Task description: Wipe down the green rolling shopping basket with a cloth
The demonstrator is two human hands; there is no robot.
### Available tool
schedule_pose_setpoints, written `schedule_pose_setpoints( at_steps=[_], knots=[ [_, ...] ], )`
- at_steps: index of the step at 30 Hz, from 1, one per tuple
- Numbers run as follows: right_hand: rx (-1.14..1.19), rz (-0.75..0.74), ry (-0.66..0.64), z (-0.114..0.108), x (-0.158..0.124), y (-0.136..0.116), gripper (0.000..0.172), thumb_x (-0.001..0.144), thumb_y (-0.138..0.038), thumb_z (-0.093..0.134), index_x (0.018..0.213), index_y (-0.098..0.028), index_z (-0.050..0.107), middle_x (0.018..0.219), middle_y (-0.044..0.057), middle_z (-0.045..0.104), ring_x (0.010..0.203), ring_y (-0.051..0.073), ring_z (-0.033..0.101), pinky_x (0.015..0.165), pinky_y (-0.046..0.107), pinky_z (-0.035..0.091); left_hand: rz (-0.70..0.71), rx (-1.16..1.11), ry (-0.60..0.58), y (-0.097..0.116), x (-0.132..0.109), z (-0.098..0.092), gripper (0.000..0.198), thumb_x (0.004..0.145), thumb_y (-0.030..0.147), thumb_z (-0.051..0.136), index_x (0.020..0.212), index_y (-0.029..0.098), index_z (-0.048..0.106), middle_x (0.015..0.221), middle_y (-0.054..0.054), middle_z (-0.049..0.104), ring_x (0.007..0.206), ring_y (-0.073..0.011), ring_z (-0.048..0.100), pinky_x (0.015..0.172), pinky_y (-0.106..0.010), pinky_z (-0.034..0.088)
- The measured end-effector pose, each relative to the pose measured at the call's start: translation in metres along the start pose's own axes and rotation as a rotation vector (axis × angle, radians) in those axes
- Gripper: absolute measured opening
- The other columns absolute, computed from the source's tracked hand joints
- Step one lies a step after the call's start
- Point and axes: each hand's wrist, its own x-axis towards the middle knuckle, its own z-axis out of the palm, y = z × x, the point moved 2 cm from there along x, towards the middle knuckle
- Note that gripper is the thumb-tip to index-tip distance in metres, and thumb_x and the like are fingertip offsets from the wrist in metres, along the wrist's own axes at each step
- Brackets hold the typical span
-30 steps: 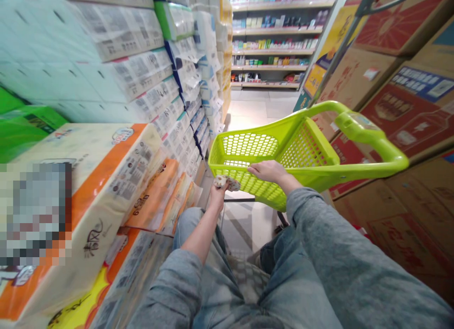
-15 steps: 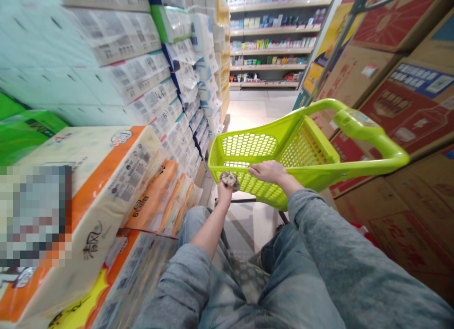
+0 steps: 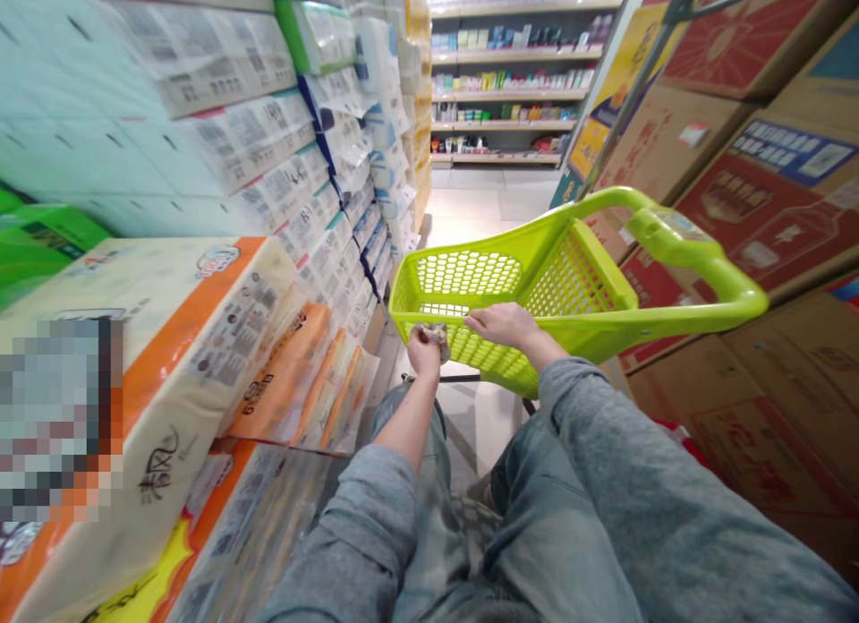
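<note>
A lime-green plastic shopping basket (image 3: 570,283) with a long handle stands in the aisle in front of me. My right hand (image 3: 500,324) lies on its near rim, fingers curled over the edge. My left hand (image 3: 425,348) is closed around a small crumpled patterned cloth (image 3: 439,334), which is pressed against the basket's near rim just left of my right hand. Grey sleeves and jeans fill the bottom of the view.
Stacked packs of tissue paper (image 3: 201,319) form a wall on the left. Cardboard cartons (image 3: 758,157) are piled on the right. The narrow tiled aisle (image 3: 483,202) runs ahead to shelves of goods (image 3: 510,77) at the back.
My left hand with the cloth has risen from below the basket to its near rim, close to my right hand. The right hand has stayed on the rim.
</note>
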Motion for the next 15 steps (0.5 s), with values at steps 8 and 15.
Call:
schedule_pose_setpoints(
  at_steps=[8,15],
  knots=[
    [-0.004,-0.019,0.034,0.005,0.004,0.004,0.064,0.094,-0.058,0.013,0.101,-0.024,0.067,0.099,0.009,0.071,0.09,0.022,0.066,0.073,0.029,0.044,0.083,0.085,-0.045,0.002,-0.002,-0.016,0.021,0.069,0.011,0.057,0.087,0.018,0.065,0.082,-0.006,0.068,0.081,-0.0195,0.062,0.076,-0.027,0.045],
    [0.005,-0.024,-0.013,0.003,0.006,0.012,0.06,0.094,-0.055,0.017,0.104,-0.024,0.067,0.104,0.01,0.07,0.095,0.024,0.065,0.076,0.032,0.045,-0.118,-0.028,0.022,-0.048,-0.004,-0.051,0.03,0.064,0.004,0.06,0.089,0.018,0.066,0.092,-0.007,0.07,0.09,-0.0195,0.064,0.083,-0.028,0.047]
  ],
)
